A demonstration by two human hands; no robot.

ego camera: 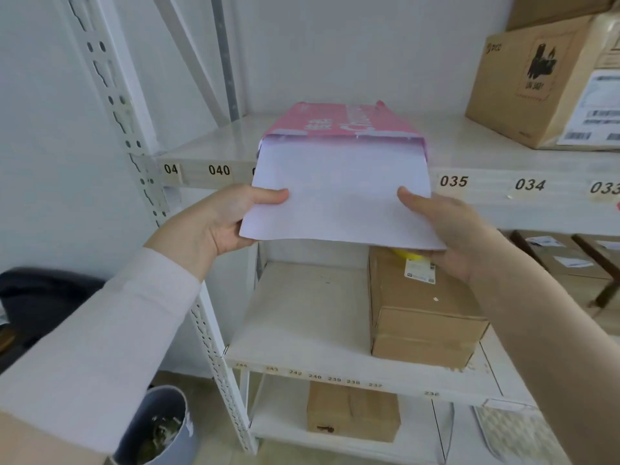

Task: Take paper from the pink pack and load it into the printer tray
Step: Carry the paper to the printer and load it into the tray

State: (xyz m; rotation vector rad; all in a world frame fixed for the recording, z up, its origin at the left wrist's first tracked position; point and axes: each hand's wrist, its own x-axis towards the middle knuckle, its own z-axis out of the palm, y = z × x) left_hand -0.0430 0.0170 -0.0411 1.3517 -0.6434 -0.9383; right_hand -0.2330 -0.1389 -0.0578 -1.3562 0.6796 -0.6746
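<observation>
One pink pack (339, 124) lies flat on the upper shelf (469, 152) of a white metal rack, open end facing the person. One stack of white paper (339, 196) sticks halfway out of that opening, its far end inside the wrapper, its near end past the shelf edge in the air.

Two hands on the stack. Left hand (218, 219) pinches the near left corner, thumb on top, fingers hidden beneath. Right hand (446, 226) pinches the near right edge the same way, thumb on top, palm under the sheets. Left arm in a pale sleeve; right forearm bare.

Number labels on the upper shelf front: 04, 040, 035, 034, 033 readable; others hidden behind the paper.

Cardboard boxes: one large box (543, 85) at the upper shelf's right end, one long box (422, 313) on the middle shelf just below the right hand, one small box (352, 412) on the lowest shelf. More cartons at far right, count unclear.

One grey bin (161, 427) on the floor, lower left
</observation>
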